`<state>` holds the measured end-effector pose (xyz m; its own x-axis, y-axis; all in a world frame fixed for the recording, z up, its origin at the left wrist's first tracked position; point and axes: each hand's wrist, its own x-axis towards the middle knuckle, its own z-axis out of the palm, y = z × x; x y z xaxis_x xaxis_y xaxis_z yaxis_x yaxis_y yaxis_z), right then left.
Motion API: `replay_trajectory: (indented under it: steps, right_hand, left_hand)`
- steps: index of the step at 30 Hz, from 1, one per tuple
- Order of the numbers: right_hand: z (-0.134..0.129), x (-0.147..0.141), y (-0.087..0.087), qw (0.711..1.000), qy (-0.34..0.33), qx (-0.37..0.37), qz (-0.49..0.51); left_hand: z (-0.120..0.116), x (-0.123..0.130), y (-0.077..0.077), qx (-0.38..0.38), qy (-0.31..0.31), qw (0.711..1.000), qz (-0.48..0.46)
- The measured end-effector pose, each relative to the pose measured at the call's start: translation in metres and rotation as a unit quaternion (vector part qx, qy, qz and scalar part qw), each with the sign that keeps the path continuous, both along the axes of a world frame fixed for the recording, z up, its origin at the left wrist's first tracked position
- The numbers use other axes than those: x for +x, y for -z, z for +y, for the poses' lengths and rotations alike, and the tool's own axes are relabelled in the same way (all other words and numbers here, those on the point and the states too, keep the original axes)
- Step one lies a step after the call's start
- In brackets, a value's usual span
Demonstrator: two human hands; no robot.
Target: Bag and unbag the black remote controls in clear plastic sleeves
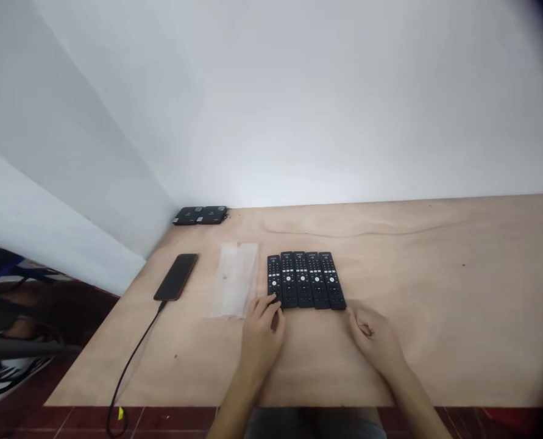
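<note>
Five black remotes (302, 277) face up in a side-by-side row on bench (184, 366); top end of leftmost sits slightly lower than its neighbour's. Hands apart from each other. Left hand (261, 332): fingers spread, tips at lower end of leftmost remote, not clamped. Right hand (377, 338): loosely curled at lower corner of rightmost remote; cannot tell if it grips. Handling, judged: light fingertip pressure on the low ends, squared from both sides, should even the row; a hard push could ride one casing over the next. Containers: one translucent plastic sleeve (237, 277), flat, left of row; contents, if any, cannot be made out.
</note>
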<state>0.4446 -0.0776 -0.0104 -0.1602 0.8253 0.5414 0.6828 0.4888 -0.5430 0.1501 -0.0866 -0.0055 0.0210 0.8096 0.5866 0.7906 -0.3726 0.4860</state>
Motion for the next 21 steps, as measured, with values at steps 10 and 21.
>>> replay_trajectory:
  steps: [10,21]
  right_hand:
    - [-0.045,-0.026,-0.005,0.984,-0.100,-0.089,-0.114]
    - [-0.058,-0.027,-0.014,0.978,-0.087,-0.183,-0.053]
  left_hand:
    - [-0.086,0.016,0.010,-0.075,0.106,0.991,-0.020]
    - [-0.079,-0.008,0.004,-0.123,0.001,0.990,-0.075]
